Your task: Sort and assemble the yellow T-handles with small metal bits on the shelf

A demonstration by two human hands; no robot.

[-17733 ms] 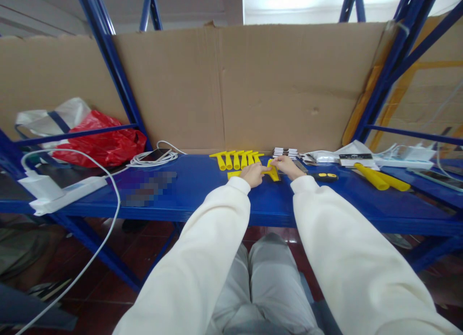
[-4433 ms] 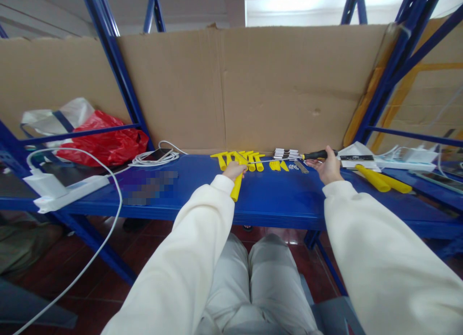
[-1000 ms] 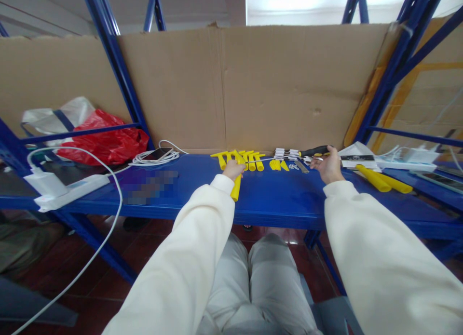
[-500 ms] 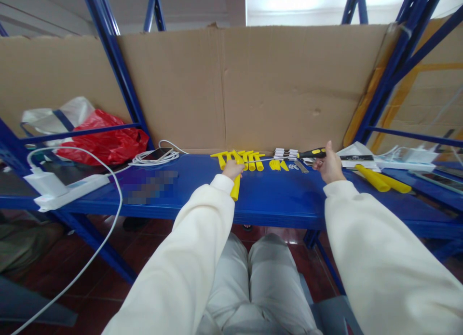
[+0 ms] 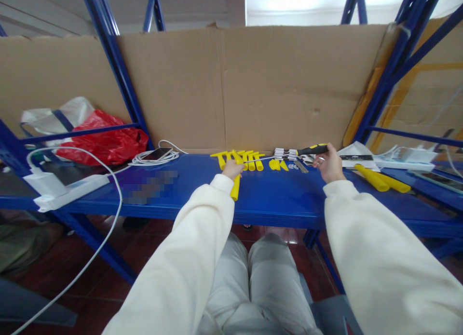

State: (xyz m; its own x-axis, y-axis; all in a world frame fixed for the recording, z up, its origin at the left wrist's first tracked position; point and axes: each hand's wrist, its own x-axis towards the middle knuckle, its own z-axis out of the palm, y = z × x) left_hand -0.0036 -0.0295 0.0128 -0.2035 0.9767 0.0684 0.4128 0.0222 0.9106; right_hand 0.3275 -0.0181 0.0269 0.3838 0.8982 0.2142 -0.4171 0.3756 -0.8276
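Observation:
My left hand [image 5: 232,169] is closed round a yellow plastic tool [image 5: 235,188], whose handle points down toward the table's front edge. My right hand [image 5: 330,164] grips the end of a black and yellow screwdriver [image 5: 313,149]. The screwdriver's long thin shaft runs left to the yellow tool at my left hand; its tip is too small to make out. Behind my left hand lie several similar yellow tools [image 5: 259,165] in a row. Between my hands are small yellow pieces [image 5: 275,165], grey metal blades [image 5: 301,167] and a stack of white-wrapped items [image 5: 285,153].
Two yellow handles [image 5: 379,179] lie right of my right hand, near white papers [image 5: 356,154]. At the left are a coiled white cable [image 5: 155,157], a red bag [image 5: 103,140] and a power strip [image 5: 72,193]. Cardboard [image 5: 267,84] stands behind the blue table [image 5: 282,195].
The screwdriver's handle has turned a little in my right hand and its outer end sits slightly higher, with the fingers shifted. My left hand looks unmoved.

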